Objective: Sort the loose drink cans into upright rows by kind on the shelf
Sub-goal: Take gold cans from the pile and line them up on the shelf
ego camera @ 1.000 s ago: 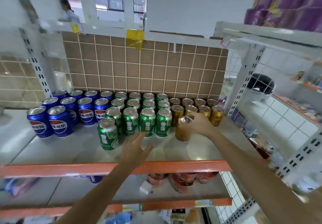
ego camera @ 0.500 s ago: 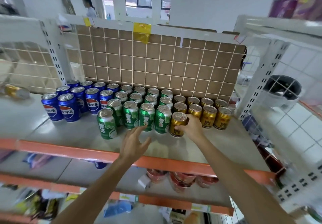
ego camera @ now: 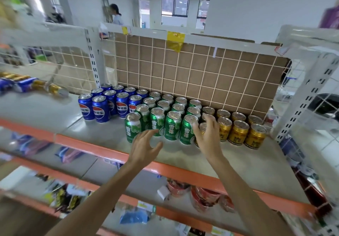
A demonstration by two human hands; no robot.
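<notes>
Three kinds of cans stand upright in rows on the grey shelf point(ego camera: 238, 164): blue cans point(ego camera: 99, 109) at the left, green cans point(ego camera: 172, 125) in the middle, gold cans point(ego camera: 238, 132) at the right. My right hand point(ego camera: 208, 138) hovers with spread fingers in front of the front-left gold can point(ego camera: 201, 127), which it mostly hides. My left hand point(ego camera: 145, 146) floats empty with relaxed fingers just before the front green cans. Several loose gold and blue cans point(ego camera: 34, 87) lie on their sides at the far left of the shelf, blurred.
A brown grid panel point(ego camera: 201, 74) backs the rows. White slotted posts stand at the left point(ego camera: 95, 61) and at the right point(ego camera: 300, 100). The shelf's orange front edge point(ego camera: 88, 142) runs below my hands. Red bowls point(ego camera: 201, 196) and packets fill the lower shelf. A person point(ego camera: 116, 14) stands far behind.
My right hand held the front gold can and has now spread its fingers off it. My view has swung left, bringing the loose cans into sight. The left hand stays hovering.
</notes>
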